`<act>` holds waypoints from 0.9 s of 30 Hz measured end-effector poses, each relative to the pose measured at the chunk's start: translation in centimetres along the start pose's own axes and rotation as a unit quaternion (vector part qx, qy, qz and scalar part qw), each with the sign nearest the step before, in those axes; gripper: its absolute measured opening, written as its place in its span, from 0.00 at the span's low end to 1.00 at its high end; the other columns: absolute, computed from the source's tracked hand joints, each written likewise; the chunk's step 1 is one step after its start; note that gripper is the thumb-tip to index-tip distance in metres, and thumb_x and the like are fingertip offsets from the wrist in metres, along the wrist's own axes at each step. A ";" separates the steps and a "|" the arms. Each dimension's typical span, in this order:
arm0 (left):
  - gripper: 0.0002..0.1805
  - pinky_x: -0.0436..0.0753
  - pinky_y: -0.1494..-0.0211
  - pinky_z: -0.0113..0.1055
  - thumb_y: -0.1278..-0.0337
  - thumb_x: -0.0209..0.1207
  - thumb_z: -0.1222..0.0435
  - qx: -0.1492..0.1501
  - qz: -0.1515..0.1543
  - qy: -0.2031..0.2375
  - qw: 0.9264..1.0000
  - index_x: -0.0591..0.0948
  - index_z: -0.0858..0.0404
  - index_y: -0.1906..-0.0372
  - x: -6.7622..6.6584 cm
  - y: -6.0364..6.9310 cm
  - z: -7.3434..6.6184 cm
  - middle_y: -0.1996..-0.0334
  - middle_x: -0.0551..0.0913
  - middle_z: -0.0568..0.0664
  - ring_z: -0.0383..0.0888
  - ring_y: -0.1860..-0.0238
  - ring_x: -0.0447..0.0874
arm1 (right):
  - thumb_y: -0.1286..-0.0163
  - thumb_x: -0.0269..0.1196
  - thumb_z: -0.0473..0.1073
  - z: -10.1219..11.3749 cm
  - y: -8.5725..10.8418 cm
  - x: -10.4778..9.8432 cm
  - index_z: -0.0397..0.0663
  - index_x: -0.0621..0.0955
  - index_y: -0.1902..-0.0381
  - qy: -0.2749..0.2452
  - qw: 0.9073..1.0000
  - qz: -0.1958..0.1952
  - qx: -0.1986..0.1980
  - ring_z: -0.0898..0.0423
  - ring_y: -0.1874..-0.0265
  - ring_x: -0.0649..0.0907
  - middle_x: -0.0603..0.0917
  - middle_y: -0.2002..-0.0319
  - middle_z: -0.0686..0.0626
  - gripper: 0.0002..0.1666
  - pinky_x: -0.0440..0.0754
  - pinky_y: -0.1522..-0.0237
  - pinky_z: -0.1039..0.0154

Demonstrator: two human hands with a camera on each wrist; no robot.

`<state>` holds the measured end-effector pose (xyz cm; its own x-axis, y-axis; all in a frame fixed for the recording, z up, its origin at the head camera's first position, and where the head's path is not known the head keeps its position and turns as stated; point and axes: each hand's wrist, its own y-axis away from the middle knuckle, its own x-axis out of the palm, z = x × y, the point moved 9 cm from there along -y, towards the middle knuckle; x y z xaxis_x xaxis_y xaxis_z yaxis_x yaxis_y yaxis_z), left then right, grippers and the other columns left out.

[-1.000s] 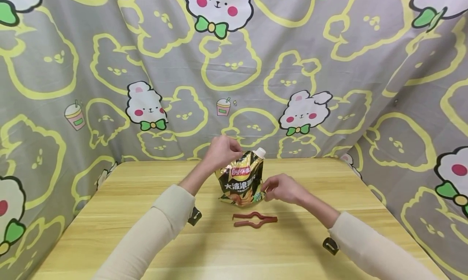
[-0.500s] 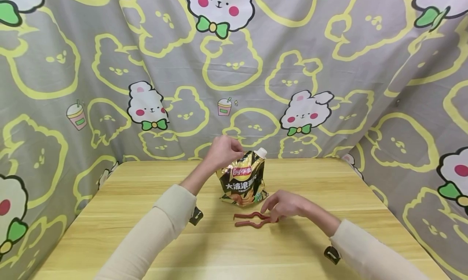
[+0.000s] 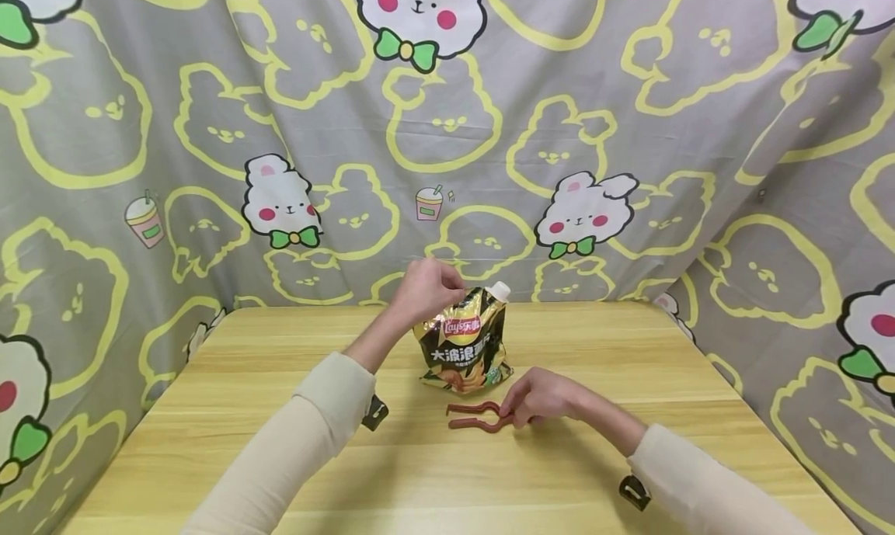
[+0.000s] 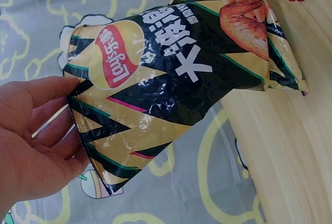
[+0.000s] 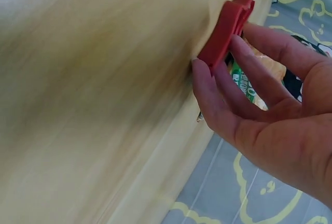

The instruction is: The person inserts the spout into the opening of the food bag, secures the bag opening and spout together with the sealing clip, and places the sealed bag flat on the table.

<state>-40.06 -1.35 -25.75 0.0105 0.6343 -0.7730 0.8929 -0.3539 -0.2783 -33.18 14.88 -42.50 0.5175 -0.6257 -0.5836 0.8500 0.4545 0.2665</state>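
Note:
A black and gold chip bag [image 3: 461,349] with a white cap at its upper right corner stands on the table. My left hand [image 3: 428,290] pinches the bag's top edge; in the left wrist view the thumb and fingers of the left hand [image 4: 39,136] hold that edge of the bag [image 4: 155,73]. In front of the bag, my right hand [image 3: 548,395] grips the red-brown clip [image 3: 475,424] by its right end, its two arms spread apart and pointing left. The right wrist view shows the clip [image 5: 223,35] between the fingertips of the right hand [image 5: 275,99].
The wooden table [image 3: 280,442] carries the bag. Behind it and at both sides hangs a grey curtain [image 3: 447,147] with yellow outlines and white cartoon figures. A small black object [image 3: 634,492] sits by the right sleeve, another [image 3: 374,413] by the left.
My right hand has left the bag's lower right corner, moved down toward me and taken hold of the clip's right end. The left hand keeps its hold on the bag.

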 end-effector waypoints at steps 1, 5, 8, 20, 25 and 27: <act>0.04 0.87 0.58 0.33 0.43 0.69 0.66 0.001 -0.001 0.000 1.000 0.91 0.58 0.63 0.0 0.0 0.0 0.65 0.92 0.48 0.41 0.65 0.89 | 0.52 0.70 0.27 0.1 -0.1 0.0 0.39 0.89 0.64 0.010 1.000 -0.008 -0.006 0.61 0.77 0.79 0.90 0.68 0.47 0.14 0.80 0.73 0.66; 0.04 0.87 0.58 0.34 0.44 0.69 0.65 -0.002 -0.001 0.002 1.000 0.91 0.58 0.64 0.0 0.0 0.2 0.65 0.92 0.48 0.41 0.66 0.89 | 0.55 0.70 0.25 0.3 -0.1 -0.2 0.40 0.89 0.68 0.036 0.998 -0.039 -0.025 0.60 0.77 0.79 0.89 0.72 0.48 0.13 0.79 0.74 0.66; 0.04 0.87 0.58 0.34 0.44 0.69 0.65 -0.005 0.000 0.003 1.000 0.91 0.58 0.64 0.0 0.0 0.2 0.65 0.92 0.47 0.41 0.66 0.89 | 0.56 0.71 0.24 0.3 0.0 -0.5 0.41 0.88 0.72 0.060 0.995 -0.066 -0.033 0.59 0.78 0.79 0.88 0.76 0.50 0.12 0.78 0.74 0.67; 0.03 0.86 0.57 0.35 0.43 0.69 0.65 -0.007 0.000 0.010 1.000 0.91 0.58 0.65 0.0 0.1 0.4 0.67 0.92 0.47 0.41 0.66 0.88 | 0.57 0.72 0.24 -0.4 0.1 -1.2 0.44 0.87 0.76 0.081 0.991 -0.106 -0.010 0.57 0.77 0.80 0.86 0.79 0.53 0.12 0.79 0.70 0.64; 0.03 0.87 0.57 0.34 0.43 0.69 0.65 -0.006 0.002 0.015 1.000 0.91 0.58 0.65 -0.1 0.2 0.3 0.66 0.92 0.47 0.41 0.66 0.88 | 0.58 0.71 0.25 -0.5 0.3 -1.8 0.46 0.86 0.77 0.093 0.990 -0.103 -0.009 0.56 0.72 0.80 0.85 0.79 0.55 0.12 0.78 0.64 0.62; 0.03 0.87 0.58 0.34 0.43 0.70 0.65 -0.006 0.002 0.017 1.000 0.91 0.59 0.65 -0.1 0.2 0.3 0.66 0.92 0.48 0.41 0.66 0.89 | 0.58 0.71 0.25 -0.5 0.4 -2.1 0.46 0.86 0.77 0.095 0.990 -0.101 -0.014 0.56 0.72 0.80 0.85 0.78 0.54 0.12 0.78 0.64 0.62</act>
<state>-40.02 -1.67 -25.89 0.0294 0.6560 -0.7542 0.8978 -0.3490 -0.2686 -33.98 16.73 -41.52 0.3070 -0.5763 -0.7574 0.9299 0.3510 0.1099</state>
